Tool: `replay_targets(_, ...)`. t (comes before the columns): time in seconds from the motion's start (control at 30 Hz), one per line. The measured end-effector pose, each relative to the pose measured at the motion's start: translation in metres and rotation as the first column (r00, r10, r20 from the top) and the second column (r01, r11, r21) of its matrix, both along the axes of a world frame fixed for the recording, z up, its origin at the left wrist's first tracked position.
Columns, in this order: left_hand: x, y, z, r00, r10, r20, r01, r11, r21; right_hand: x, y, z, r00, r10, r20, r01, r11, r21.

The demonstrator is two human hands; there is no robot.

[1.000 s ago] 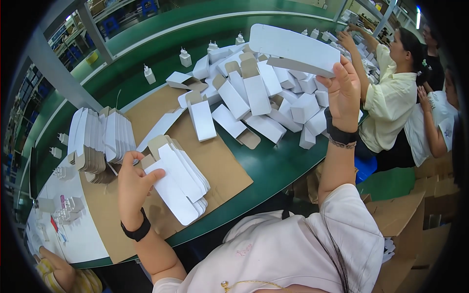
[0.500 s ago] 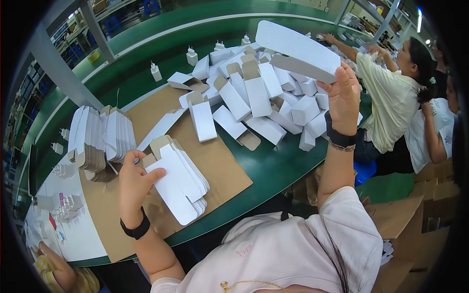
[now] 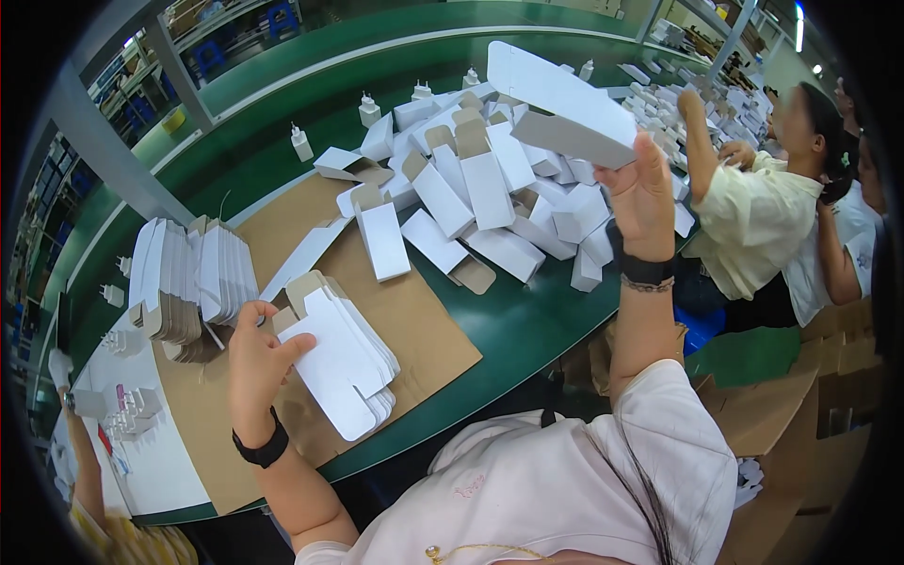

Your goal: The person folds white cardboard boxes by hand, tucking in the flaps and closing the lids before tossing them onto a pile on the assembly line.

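Observation:
My right hand [image 3: 642, 202] is raised over the right part of the table, its fingers closed on one end of a white carton [image 3: 565, 104] with a long flap standing out to the left. Lower left, my left hand [image 3: 259, 363] grips the edge of a small stack of flat white cartons [image 3: 341, 367], thumb on top. Some of its fingers are hidden behind the stack. Beyond it lies a heap of white cartons [image 3: 485, 179], several with open brown-inside flaps. Left of my left hand, more folded cartons [image 3: 193, 273] stand in two upright bundles.
Brown cardboard [image 3: 438, 334] covers part of the green table [image 3: 537, 325]. Several white plug adapters [image 3: 300, 141] stand along the back. A white sheet [image 3: 169, 461] bears more adapters at left. Co-workers sit at right [image 3: 763, 217] and lower left [image 3: 113, 532]; cardboard boxes [image 3: 758, 410] stand at lower right.
The carton in my right hand has shifted slightly left. My left hand stays on the stack. The co-worker at right has bent an arm up; the one at lower left has stretched an arm forward.

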State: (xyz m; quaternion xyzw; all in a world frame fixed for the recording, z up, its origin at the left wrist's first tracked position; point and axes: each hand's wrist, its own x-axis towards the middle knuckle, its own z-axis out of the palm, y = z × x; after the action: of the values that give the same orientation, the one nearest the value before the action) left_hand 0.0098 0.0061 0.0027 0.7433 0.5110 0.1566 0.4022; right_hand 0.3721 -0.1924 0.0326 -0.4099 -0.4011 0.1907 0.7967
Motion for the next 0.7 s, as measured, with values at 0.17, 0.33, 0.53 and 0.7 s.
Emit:
replay_targets(0.17, -0.003, 0.001, -0.004, 1.0, 0.004, 0.022, -0.005, 1.0, 0.017, -0.016, 0.011, -0.009, 0.99, 0.123, -0.075, -0.124, 0.992, -0.002)
replay_targets(0.33, -0.001, 0.0, 0.0, 1.0, -0.003, 0.008, 0.003, 1.0, -0.005, -0.03, 0.016, -0.003, 1.0, -0.005, -0.006, 0.004, 1.0, -0.027)
replay_targets(0.53, -0.002, -0.001, 0.001, 1.0, 0.001, 0.021, 0.0, 1.0, -0.017, -0.035, 0.017, -0.001, 0.999, -0.034, 0.004, 0.034, 0.999, -0.024)
replay_targets(0.7, -0.004, 0.002, -0.007, 0.998, -0.018, 0.057, 0.017, 1.0, 0.016, -0.035, 0.013, 0.001, 0.998, -0.056, 0.017, 0.056, 0.998, -0.027)
